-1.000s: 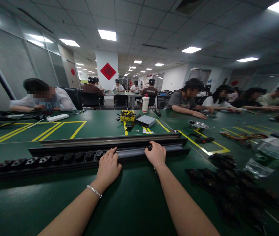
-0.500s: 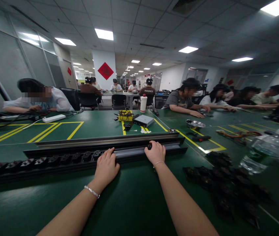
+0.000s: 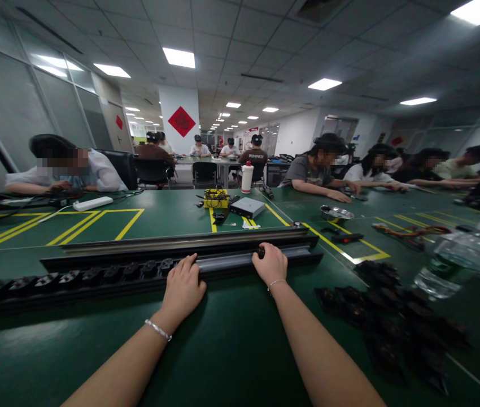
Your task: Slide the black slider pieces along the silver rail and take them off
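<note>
A long black rail (image 3: 231, 264) lies across the green table before me, with a pale grey strip along its channel. Several black socket-like modules (image 3: 91, 276) sit in a row in its left part. My left hand (image 3: 184, 281) grips the rail at the right end of that row, thumb at the front side and fingers over the channel. The fingers of my right hand (image 3: 273, 264) are closed round a small dark rounded part (image 3: 261, 252) over the strip farther right. My hand hides most of that part, so its kind cannot be told.
Behind stands a second long rail (image 3: 172, 244). To the right lie a heap of black modules (image 3: 392, 316), a water bottle (image 3: 452, 265) and a metal bowl (image 3: 336, 213). Farther back are a grey box (image 3: 247, 208) and a yellow holder (image 3: 216, 199). Other people sit around the tables.
My right hand has shifted slightly to the right along the rail with the dark part in its fingers. My left hand has stayed in place.
</note>
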Motion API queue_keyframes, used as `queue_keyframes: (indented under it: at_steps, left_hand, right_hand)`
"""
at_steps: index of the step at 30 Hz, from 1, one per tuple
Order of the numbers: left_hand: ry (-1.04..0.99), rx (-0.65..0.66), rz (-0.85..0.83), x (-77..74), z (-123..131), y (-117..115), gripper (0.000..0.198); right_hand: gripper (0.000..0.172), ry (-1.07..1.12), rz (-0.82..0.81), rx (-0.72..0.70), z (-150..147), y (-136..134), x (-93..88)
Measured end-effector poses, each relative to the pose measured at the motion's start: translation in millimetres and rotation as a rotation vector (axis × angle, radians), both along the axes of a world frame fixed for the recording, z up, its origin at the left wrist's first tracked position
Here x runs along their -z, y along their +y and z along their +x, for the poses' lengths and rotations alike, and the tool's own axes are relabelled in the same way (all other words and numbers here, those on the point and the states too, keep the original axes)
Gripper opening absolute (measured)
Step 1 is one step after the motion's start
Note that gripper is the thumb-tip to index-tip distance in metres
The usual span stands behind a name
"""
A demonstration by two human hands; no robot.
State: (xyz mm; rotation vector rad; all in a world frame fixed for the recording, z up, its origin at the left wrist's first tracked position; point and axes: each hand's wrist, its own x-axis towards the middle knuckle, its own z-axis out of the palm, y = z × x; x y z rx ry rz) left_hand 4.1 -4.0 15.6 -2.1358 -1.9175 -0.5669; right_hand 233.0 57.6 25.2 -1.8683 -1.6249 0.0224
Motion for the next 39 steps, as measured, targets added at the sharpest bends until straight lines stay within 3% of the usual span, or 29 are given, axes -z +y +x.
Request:
queue_keyframes:
  at_steps: [15, 39]
  left_hand:
    - [-0.002, 0.006, 0.007, 1.6, -0.8, 1.2, 0.024]
    - [-0.004, 0.005, -0.004, -1.7, -1.1, -0.3, 0.024]
  right_hand:
    - [0.029, 0.013, 0.088, 0.027, 1.4, 4.7, 12.0]
    - [0.030, 0.013, 0.007, 0.019, 4.5, 2.3, -1.7]
